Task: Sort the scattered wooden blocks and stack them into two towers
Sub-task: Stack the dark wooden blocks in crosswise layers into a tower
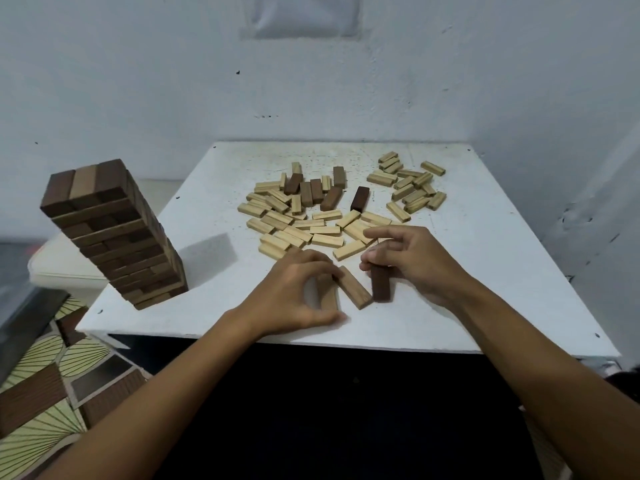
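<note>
A tower (114, 233) of mostly dark blocks stood at the desk's (485, 271) near left corner. Near the front edge, the left hand (298, 292) curled its fingers (322, 263) and thumb around a brown block (327, 294) lying flat, with a second brown block (355, 287) lying aslant just beside it, touching the fingertips. The right hand (412, 261) pinched the top of a dark block (380, 282) held upright on the desk. Beyond both hands, pale blocks (301, 230) lay scattered across the middle, a few dark loose blocks (318, 192) behind them, and another pale cluster (408, 185) toward the far right corner.
</note>
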### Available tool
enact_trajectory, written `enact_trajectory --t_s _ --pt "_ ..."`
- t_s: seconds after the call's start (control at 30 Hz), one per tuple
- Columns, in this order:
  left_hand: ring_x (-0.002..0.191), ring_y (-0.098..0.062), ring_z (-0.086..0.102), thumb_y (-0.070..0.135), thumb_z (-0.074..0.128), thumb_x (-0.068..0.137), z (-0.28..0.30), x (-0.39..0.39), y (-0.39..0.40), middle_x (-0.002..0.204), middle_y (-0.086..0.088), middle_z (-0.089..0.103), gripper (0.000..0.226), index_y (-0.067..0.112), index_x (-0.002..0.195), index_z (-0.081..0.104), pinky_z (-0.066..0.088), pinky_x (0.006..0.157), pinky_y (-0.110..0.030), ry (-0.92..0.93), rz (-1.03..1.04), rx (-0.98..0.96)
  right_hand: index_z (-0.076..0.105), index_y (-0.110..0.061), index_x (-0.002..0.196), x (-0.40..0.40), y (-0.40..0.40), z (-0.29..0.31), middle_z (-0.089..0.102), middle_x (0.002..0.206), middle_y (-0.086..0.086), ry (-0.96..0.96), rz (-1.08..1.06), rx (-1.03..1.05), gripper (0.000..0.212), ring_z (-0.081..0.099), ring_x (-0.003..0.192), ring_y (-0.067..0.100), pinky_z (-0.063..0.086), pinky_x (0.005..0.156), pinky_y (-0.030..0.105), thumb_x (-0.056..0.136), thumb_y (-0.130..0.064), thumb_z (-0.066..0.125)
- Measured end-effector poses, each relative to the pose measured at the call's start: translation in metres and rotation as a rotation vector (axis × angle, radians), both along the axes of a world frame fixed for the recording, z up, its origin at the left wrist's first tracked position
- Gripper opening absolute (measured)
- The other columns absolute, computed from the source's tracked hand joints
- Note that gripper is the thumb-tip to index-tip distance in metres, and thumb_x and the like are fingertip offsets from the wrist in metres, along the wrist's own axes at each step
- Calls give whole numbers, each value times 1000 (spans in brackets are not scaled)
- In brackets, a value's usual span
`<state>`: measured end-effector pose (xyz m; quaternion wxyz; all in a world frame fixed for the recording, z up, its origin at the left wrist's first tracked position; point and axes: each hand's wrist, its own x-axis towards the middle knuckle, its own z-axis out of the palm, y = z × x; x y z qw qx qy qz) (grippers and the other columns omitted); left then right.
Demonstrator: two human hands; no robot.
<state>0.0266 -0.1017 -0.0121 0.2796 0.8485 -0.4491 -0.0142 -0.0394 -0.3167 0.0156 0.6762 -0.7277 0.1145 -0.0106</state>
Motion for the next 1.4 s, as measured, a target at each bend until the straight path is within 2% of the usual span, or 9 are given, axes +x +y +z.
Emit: enact_trajectory --t_s 0.13,0.2,0.4,0.53,0.7,0.83,1.07,1.23,1.4 --pt "113 -9 41 74 69 61 -5 -9 -14 124 7 58 80 22 122 64 34 92 -24 -40 70 8 68 -8 89 -1 -6 -4 74 84 16 20 -39 -74 17 62 66 17 45 56 28 76 -4 78" --pt "111 -9 41 68 74 63 -7 -10 -19 124 6 59 79 20 125 63 34 91 -23 -41 94 -3 69 -5 82 0 -9 -8 73 80 17 4 -45 -120 13 56 58 17 42 49 25 74 -2 80" --pt "105 -9 43 61 82 59 -9 -3 -23 115 6 64 77 19 122 65 31 84 -8 2 51 -16 73 -12 75 2 -9 -14 68 73 -3 -81 -13 -355 12 64 70 9 52 58 22 71 -7 84" --pt "103 -11 46 65 81 55 -10 1 -23 110 6 67 80 19 119 67 33 84 -8 -13 45 -24 75 -18 77 2 -8 -20 67 74 -13 -161 -25 -567 11 60 76 3 41 63 7 71 -17 84" --pt "117 -9 45 70 77 58 -5 4 -12 125 5 60 83 23 125 64 35 97 -22 -4 39 -18 74 -23 93 -5 -19 -16 68 96 -12 -148 62 -564 22 59 88 2 40 66 4 73 -24 83" --pt "117 -3 46 58 82 63 -2 5 3 125 8 59 73 24 125 65 30 96 -7 41 12 -29 64 -32 121 -9 -36 -8 54 129 -13 15 309 -623 55 55 108 3 38 68 10 70 -28 85" --pt "112 -2 47 49 84 65 -4 2 2 125 1 63 64 18 119 70 27 94 -2 52 28 -41 66 -29 120 -4 -23 -12 58 123 -15 -49 379 -631 54 49 105 -14 40 70 4 70 -19 85" --pt "112 -11 53 47 85 64 -2 0 0 123 -2 65 63 15 116 71 39 95 -22 50 41 -50 66 -23 122 0 -14 -15 58 126 -12 -70 390 -622 56 50 105 -8 39 69 3 70 -16 85" --pt "114 -17 54 48 76 67 -3 -1 -1 127 -4 64 61 14 117 71 39 96 -27 59 59 -34 70 -23 116 0 -11 -15 60 124 -11 -87 362 -611 51 52 100 -10 38 68 2 67 -17 87"
